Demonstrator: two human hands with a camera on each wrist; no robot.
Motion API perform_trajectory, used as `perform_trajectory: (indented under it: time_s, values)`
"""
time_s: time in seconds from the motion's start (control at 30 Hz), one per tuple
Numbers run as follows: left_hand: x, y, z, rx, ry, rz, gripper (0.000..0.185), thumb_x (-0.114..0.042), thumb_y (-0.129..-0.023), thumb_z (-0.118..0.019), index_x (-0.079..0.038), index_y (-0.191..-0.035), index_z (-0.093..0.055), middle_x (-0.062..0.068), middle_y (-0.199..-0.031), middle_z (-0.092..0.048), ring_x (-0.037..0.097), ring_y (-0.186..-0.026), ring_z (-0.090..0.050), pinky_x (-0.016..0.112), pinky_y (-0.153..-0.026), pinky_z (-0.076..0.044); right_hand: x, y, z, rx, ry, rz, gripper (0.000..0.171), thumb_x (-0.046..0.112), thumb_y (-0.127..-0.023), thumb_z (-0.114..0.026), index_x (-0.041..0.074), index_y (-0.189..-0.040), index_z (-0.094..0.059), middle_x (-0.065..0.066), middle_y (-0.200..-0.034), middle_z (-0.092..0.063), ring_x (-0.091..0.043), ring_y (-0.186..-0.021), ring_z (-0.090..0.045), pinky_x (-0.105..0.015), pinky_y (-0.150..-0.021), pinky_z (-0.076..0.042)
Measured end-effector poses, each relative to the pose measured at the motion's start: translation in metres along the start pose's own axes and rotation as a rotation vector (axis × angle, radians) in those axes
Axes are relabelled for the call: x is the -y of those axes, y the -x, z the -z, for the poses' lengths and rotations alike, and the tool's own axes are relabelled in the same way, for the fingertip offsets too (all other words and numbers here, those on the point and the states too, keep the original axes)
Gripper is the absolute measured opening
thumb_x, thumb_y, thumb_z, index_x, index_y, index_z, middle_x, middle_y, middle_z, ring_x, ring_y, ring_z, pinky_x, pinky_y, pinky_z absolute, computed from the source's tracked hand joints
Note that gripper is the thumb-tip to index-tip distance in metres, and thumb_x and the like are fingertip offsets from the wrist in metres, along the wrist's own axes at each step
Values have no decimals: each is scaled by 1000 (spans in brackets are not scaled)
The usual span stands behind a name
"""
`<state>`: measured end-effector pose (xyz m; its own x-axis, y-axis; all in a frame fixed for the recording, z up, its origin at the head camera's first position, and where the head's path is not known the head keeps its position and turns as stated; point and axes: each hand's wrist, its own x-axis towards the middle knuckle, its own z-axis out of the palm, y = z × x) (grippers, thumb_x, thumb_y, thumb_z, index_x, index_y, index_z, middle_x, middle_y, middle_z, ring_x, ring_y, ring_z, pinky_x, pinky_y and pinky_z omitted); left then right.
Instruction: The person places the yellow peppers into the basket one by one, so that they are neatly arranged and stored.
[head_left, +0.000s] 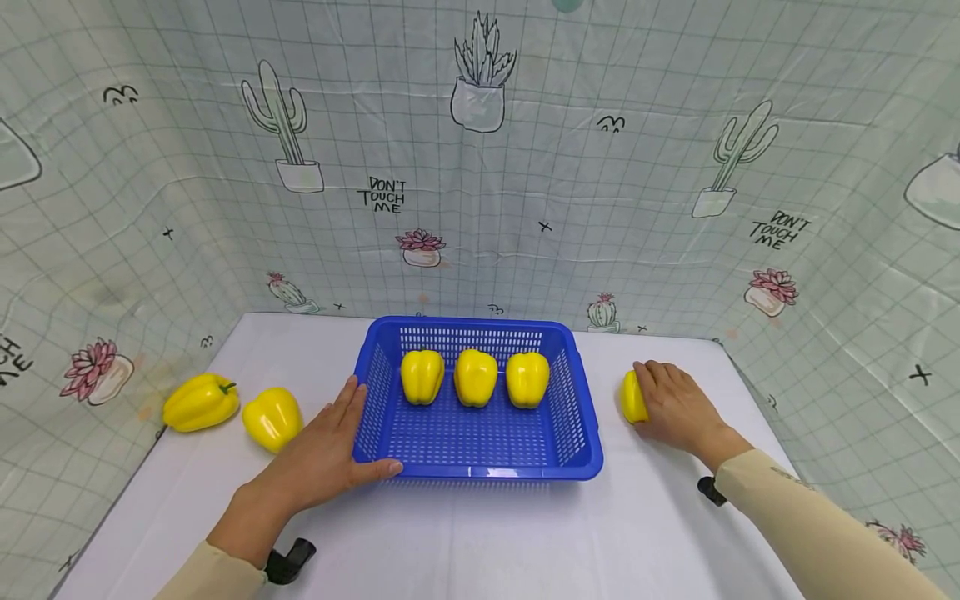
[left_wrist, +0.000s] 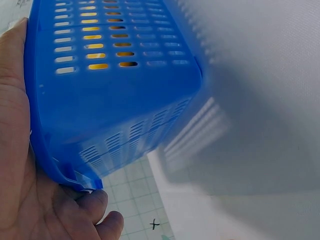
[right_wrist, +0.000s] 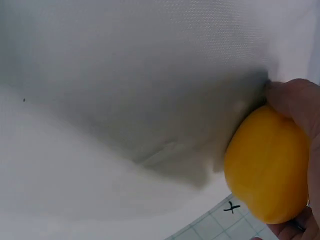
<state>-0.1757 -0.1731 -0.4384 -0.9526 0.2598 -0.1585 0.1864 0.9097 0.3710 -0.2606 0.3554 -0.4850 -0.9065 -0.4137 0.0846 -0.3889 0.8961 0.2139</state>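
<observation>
My left hand rests against the near left corner of a blue plastic basket, fingers extended along its left side and thumb on the front rim. The left wrist view shows this hand touching the rim of the basket. Right of the basket, my right hand grips a yellow bell pepper. In the right wrist view, the thumb and fingers lie around that pepper. Inside the basket, a left pepper, a middle pepper and a right pepper stand in a row toward the back.
Left of the basket, a yellow bell pepper with a green stem lies on its side, near another yellow pepper close to my left hand. A white table lies beneath. Patterned cloth rises behind and along both sides.
</observation>
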Motion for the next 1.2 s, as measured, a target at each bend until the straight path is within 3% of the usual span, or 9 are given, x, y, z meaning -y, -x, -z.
perform_trajectory:
  time_s: [0.23, 0.53, 0.8, 0.9, 1.03, 1.2]
  values:
    - [0, 0, 0, 5, 4, 8, 128, -80, -86, -66, 3, -167, -11, 25, -176, -3, 59, -153, -26, 69, -123, -30, -4, 2, 0, 36, -61, -62, 106, 44, -79, -88, -13, -152, -36, -36, -144, -51, -54, -131, -50, -71, -114, -41]
    - [1, 0, -1, -2, 9, -1, 129, -81, -86, -64, 2, -168, -10, 24, -176, -2, 59, -153, -26, 69, -123, -30, 1, 0, 1, 38, -108, -137, 102, 54, -82, -86, -13, -144, -41, -34, -132, -57, -49, -115, -58, -70, -93, -53]
    - [0, 0, 0, 0, 13, 0, 130, -83, -85, -63, 3, -167, -11, 24, -176, -3, 59, -153, -27, 69, -122, -31, 12, -6, 0, 57, -194, -210, 94, 55, -84, -81, -10, -139, -42, -30, -127, -57, -47, -111, -56, -71, -87, -53]
    - [0, 0, 0, 5, 15, 7, 131, -84, -84, -63, 2, -167, -11, 24, -176, -2, 59, -153, -26, 69, -122, -31, 15, -7, -1, 45, -189, -194, 90, 47, -82, -85, -9, -138, -42, -32, -128, -56, -48, -112, -55, -70, -89, -54]
    - [0, 1, 0, 5, 19, 8, 130, -82, -85, -64, 2, -168, -10, 23, -177, -2, 59, -153, -26, 69, -123, -30, 17, -7, -3, -17, -98, -118, 90, 37, -77, -90, -9, -138, -43, -32, -131, -56, -49, -116, -55, -66, -92, -55]
    - [0, 1, 1, 3, 21, 8, 130, -82, -85, -64, 2, -168, -10, 23, -177, -1, 59, -153, -25, 70, -123, -30, 15, -8, -5, -157, 48, -24, 89, 45, -72, -91, -6, -131, -47, -28, -120, -60, -46, -110, -58, -60, -89, -53]
